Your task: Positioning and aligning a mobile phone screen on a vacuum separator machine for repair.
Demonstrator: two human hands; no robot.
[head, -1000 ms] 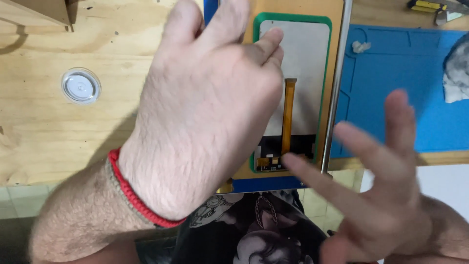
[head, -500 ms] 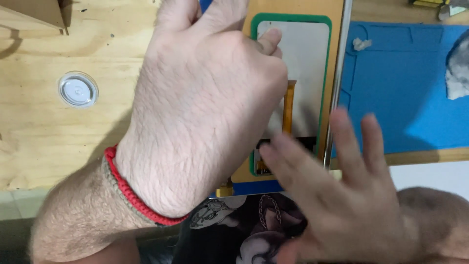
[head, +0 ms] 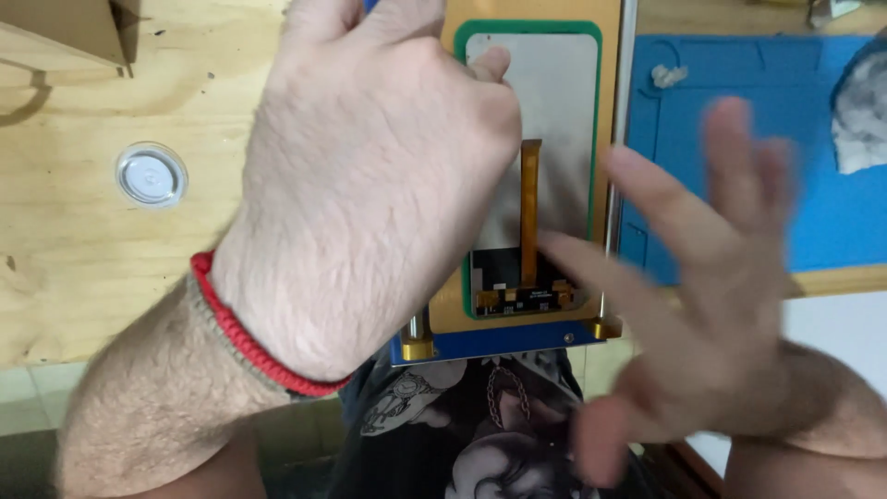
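- Left hand point(head: 370, 185) is closing in a fist over the jig point(head: 614, 139), its grip hidden.
- Right hand point(head: 730, 305) is hovering, fingers spread, empty.
- Screen panel point(head: 545, 120) is lying in the jig; thin, fragile, ribbon point(head: 530, 212) delicate: handle by edges.

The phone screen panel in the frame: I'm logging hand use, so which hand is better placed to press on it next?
Probably the left hand: it already rests over the screen panel, fingertips on it. The right hand is open, blurred, only one fingertip near the lower edge.
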